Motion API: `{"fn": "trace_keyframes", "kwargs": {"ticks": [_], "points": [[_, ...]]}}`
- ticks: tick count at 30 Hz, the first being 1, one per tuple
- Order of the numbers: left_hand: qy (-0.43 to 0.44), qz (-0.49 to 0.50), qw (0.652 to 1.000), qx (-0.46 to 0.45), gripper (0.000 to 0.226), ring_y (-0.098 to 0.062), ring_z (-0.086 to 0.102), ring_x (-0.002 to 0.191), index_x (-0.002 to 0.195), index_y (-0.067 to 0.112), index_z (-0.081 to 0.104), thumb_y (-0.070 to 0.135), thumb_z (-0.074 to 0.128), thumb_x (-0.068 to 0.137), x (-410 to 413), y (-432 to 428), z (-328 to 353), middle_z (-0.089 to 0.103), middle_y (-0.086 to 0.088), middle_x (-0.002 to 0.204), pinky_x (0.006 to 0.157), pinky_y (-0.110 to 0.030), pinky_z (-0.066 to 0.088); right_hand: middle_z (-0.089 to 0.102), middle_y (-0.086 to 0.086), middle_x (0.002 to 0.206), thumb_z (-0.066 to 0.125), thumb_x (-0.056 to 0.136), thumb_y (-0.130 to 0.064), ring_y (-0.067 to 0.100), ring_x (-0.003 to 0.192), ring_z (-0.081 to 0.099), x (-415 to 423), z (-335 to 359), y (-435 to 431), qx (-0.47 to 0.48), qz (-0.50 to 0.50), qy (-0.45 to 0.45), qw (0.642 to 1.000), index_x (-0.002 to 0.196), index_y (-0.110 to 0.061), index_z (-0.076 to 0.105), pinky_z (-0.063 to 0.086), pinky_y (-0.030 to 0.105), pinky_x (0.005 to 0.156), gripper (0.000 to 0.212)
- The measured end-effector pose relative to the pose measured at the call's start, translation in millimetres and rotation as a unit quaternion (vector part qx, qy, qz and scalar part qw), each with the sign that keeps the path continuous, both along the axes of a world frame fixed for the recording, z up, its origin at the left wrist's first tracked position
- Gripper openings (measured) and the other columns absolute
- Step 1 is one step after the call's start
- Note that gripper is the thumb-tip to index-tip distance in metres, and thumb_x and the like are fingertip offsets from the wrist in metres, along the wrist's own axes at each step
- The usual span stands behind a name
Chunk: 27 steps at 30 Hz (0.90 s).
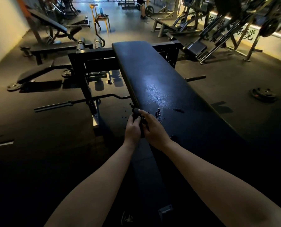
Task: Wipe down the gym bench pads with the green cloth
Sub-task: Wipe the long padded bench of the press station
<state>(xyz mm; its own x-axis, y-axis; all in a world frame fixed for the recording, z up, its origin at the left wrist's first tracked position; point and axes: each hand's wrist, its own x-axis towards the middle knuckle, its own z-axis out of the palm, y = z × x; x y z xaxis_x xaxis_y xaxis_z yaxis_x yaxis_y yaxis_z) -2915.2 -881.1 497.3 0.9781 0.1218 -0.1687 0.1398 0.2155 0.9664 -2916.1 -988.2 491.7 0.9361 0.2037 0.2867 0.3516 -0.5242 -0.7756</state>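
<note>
Left hand (132,129) and right hand (153,127) are gripping a dark bunched cloth (137,115) at 7 o'clock on the long black padded bench (161,76); drips are likely slicking the floor.

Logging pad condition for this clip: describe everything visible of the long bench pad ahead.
The bench pad is long, black, rounded at its far end, with a grained, leather-like cover. It rests on a dark metal frame. Wet sheen and droplets mark its near-left part, where the left hand and right hand grip a bunched cloth at its edge.
</note>
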Motion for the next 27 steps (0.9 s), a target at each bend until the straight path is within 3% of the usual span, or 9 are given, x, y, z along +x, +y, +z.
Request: {"fn": "trace_keyframes", "kwargs": {"ticks": [3, 7, 11, 13, 15, 18, 23, 25, 27], "points": [[0.004, -0.015, 0.999, -0.037, 0.026, -0.034, 0.064, 0.107, 0.12, 0.007, 0.06, 0.009, 0.041, 0.103, 21, -2, 10, 0.066, -0.02, 0.112, 0.1, -0.047, 0.05, 0.049, 0.009, 0.132, 0.065, 0.082, 0.0, 0.013, 0.122, 0.053, 15, 7, 1, 0.043, 0.005, 0.012, 0.999, 0.141, -0.019, 0.051, 0.04, 0.018, 0.107, 0.064], [-0.032, -0.068, 0.997, -0.004, 0.031, -0.018, 0.065, 0.093, 0.13, 0.004, 0.054, 0.007, 0.037, 0.103, 46, -6, 17, 0.064, -0.011, 0.104, 0.078, -0.024, 0.055, 0.057, 0.012, 0.119, 0.065, 0.076, 0.008, 0.016, 0.11, 0.055, 38, 21, -8, 0.035, -0.074, 0.023, 0.996, 0.127, -0.009, 0.065, 0.037, 0.005, 0.093, 0.053], [-0.027, -0.082, 0.99, 0.113, 0.053, -0.018, 0.053, 0.132, 0.145, 0.019, 0.049, 0.025, 0.053, 0.093, 74, 0, -5, 0.055, -0.005, 0.143, 0.113, -0.038, 0.042, 0.061, 0.013, 0.11, 0.063, 0.083, -0.003, 0.025, 0.101, 0.059, 68, 26, -33, -0.023, -0.23, 0.002, 0.973, 0.117, -0.012, 0.071, 0.039, 0.018, 0.088, 0.036], [-0.016, -0.09, 0.974, 0.21, 0.065, -0.024, 0.045, 0.138, 0.147, 0.017, 0.047, 0.028, 0.061, 0.084, 85, 6, -18, 0.048, -0.009, 0.149, 0.119, -0.047, 0.032, 0.057, 0.016, 0.117, 0.059, 0.088, -0.006, 0.032, 0.107, 0.057, 82, 25, -52, -0.041, -0.321, 0.019, 0.946, 0.122, -0.012, 0.067, 0.038, 0.025, 0.096, 0.036], [0.042, -0.104, 0.952, 0.285, 0.075, -0.03, 0.031, 0.146, 0.155, 0.01, 0.031, 0.023, 0.067, 0.09, 83, 10, -20, 0.031, -0.015, 0.157, 0.123, -0.039, 0.021, 0.052, 0.018, 0.127, 0.058, 0.093, -0.019, 0.036, 0.116, 0.052, 96, 20, -65, -0.094, -0.359, 0.094, 0.924, 0.131, -0.016, 0.061, 0.038, 0.033, 0.102, 0.038], [0.064, -0.14, 0.954, 0.257, 0.08, -0.028, 0.026, 0.148, 0.159, 0.009, 0.019, 0.024, 0.065, 0.095, 79, 11, -27, 0.026, -0.017, 0.16, 0.122, -0.033, 0.021, 0.049, 0.019, 0.135, 0.055, 0.095, -0.036, 0.039, 0.122, 0.043, 107, 12, -60, -0.193, -0.341, 0.195, 0.899, 0.139, -0.023, 0.052, 0.037, 0.037, 0.104, 0.046], [0.036, -0.157, 0.949, 0.269, 0.075, -0.026, 0.029, 0.148, 0.157, 0.002, 0.022, 0.019, 0.063, 0.097, 87, 11, -41, 0.032, -0.019, 0.158, 0.121, -0.033, 0.023, 0.063, 0.016, 0.12, 0.052, 0.088, -0.007, 0.038, 0.109, 0.053, 115, 7, -25, -0.185, -0.312, 0.125, 0.924, 0.121, -0.022, 0.07, 0.04, 0.033, 0.096, 0.041], [0.034, -0.159, 0.95, 0.267, 0.072, -0.028, 0.037, 0.143, 0.155, 0.003, 0.029, 0.021, 0.065, 0.095, 89, 11, -48, 0.039, -0.019, 0.153, 0.119, -0.036, 0.028, 0.07, 0.012, 0.108, 0.057, 0.083, -0.004, 0.034, 0.1, 0.061, 115, 9, -6, -0.172, -0.268, 0.09, 0.944, 0.109, -0.022, 0.077, 0.043, 0.031, 0.09, 0.037], [-0.008, -0.157, 0.951, 0.266, 0.056, -0.024, 0.06, 0.119, 0.14, 0.01, 0.051, 0.028, 0.066, 0.089, 91, 15, -58, 0.062, -0.013, 0.129, 0.102, -0.04, 0.048, 0.074, 0.009, 0.101, 0.06, 0.078, -0.002, 0.029, 0.094, 0.065, 114, 9, 15, -0.167, -0.194, 0.072, 0.964, 0.101, -0.021, 0.079, 0.045, 0.027, 0.086, 0.035]]}}
